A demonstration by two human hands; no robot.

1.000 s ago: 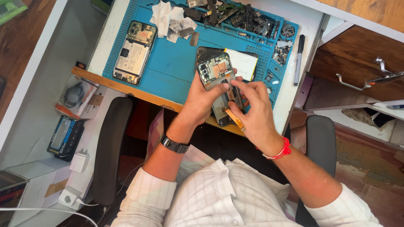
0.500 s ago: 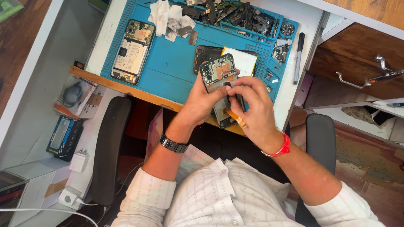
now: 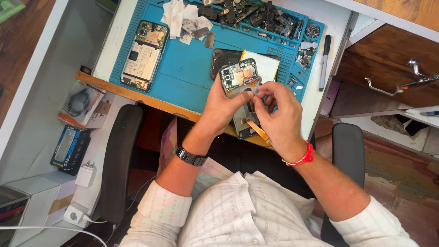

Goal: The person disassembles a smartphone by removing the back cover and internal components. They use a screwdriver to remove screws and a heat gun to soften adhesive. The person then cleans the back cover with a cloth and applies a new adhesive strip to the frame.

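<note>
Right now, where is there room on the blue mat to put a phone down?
The bare blue mat between the opened phone lying left and the hand-held phone. The mat's far edge is crowded with loose parts and crumpled white tissues.

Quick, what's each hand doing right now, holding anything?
Left hand: closed around the opened phone, holding it up over the blue mat.
Right hand: fingertips pinched at the phone's middle; what they pinch cannot be told.

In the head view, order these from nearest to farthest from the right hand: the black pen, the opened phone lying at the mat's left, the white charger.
1. Black pen, beyond the right hand, off the mat's right edge.
2. Opened phone, at the mat's left.
3. White charger, far left, low, beside the chair.
</note>
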